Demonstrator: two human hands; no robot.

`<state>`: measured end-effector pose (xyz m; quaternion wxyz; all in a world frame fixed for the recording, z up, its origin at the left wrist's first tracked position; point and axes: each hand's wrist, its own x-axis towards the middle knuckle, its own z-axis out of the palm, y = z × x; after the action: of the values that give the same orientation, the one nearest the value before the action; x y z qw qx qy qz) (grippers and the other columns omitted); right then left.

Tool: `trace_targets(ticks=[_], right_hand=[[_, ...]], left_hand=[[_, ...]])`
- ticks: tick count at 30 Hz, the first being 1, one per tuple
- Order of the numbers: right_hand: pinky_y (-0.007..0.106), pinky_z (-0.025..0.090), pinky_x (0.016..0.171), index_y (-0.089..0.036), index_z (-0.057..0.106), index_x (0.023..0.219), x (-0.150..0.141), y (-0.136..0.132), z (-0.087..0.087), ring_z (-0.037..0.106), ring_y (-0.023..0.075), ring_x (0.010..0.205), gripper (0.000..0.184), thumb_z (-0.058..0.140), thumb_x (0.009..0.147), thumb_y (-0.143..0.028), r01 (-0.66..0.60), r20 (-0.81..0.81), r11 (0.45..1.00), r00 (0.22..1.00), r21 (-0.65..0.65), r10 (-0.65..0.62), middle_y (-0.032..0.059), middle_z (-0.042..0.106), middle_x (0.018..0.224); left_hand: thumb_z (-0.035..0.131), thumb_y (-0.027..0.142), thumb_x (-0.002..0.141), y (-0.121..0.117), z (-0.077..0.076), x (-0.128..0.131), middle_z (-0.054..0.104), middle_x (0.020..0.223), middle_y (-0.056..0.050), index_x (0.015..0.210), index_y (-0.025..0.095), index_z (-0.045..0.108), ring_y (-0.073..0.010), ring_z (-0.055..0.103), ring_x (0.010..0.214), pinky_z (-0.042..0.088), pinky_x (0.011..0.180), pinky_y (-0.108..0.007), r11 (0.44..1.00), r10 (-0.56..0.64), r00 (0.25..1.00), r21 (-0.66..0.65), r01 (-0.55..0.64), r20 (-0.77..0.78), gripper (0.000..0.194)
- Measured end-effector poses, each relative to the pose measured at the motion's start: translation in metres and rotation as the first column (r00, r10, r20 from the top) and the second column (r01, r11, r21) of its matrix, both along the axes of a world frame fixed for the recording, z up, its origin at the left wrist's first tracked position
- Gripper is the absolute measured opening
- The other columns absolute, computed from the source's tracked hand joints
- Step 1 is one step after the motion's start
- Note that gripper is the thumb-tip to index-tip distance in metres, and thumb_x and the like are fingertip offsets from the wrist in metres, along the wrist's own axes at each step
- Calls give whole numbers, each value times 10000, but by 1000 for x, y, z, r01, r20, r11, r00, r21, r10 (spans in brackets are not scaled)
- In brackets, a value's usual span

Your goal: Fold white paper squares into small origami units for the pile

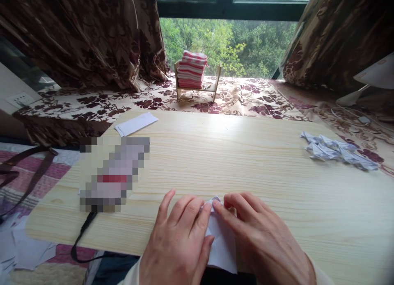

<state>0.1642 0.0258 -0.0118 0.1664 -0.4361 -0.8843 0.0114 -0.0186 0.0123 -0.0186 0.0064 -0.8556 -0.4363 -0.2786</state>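
A white sheet of paper lies at the table's near edge, with a small folded point at its top and its lower end reaching past the edge. My left hand rests at its left side. The index fingertip presses the folded top and the thumb lies on the sheet, while the little finger sticks out. On the other side, my right hand has its index fingertip on the same fold, its other fingers curled. Its thumb is hidden beneath the hand.
Several folded white paper pieces lie at the table's right. White paper strips lie at the back left. A blurred-out device with a black cable is in front of them. Loose papers are at lower left. Folded cloths stand behind the table.
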Motion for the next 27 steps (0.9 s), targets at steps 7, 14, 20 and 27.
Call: trace_targets(ticks=[7,14,20,27], right_hand=[[311,486,669,-133,576,1151,1,-1,0,539,204,801,322,357,915,-136,6,0,1000,1000,3,-6,85,597,919],[318,487,680,-108,582,1139,7,-10,-7,542,210,812,358,291,932,-131,-10,12,998,1000,68,9,96,608,924],[308,491,718,-137,536,1201,16,-14,-4,529,207,860,431,367,817,-37,-1,14,999,1000,-36,1,91,598,979],[347,512,634,-142,535,1214,0,1,6,538,220,779,463,527,755,-77,64,83,998,995,-21,-62,72,611,895]], left_hand=[[374,274,925,4,-7,2,656,1098,-58,1174,147,599,-215,516,1056,179,1078,-443,1000,15,999,-8,-15,-31,358],[415,291,924,0,-3,2,651,1132,-49,1155,159,610,-217,516,1070,185,1084,-446,993,31,999,-110,-35,-43,330],[428,314,916,4,-10,4,654,1124,-43,1151,174,612,-217,520,1061,190,1080,-443,997,34,999,-62,-35,-13,330],[411,274,915,3,-6,-1,629,1170,-46,1219,159,562,-219,487,1102,185,1073,-437,998,10,995,-68,-17,-104,358]])
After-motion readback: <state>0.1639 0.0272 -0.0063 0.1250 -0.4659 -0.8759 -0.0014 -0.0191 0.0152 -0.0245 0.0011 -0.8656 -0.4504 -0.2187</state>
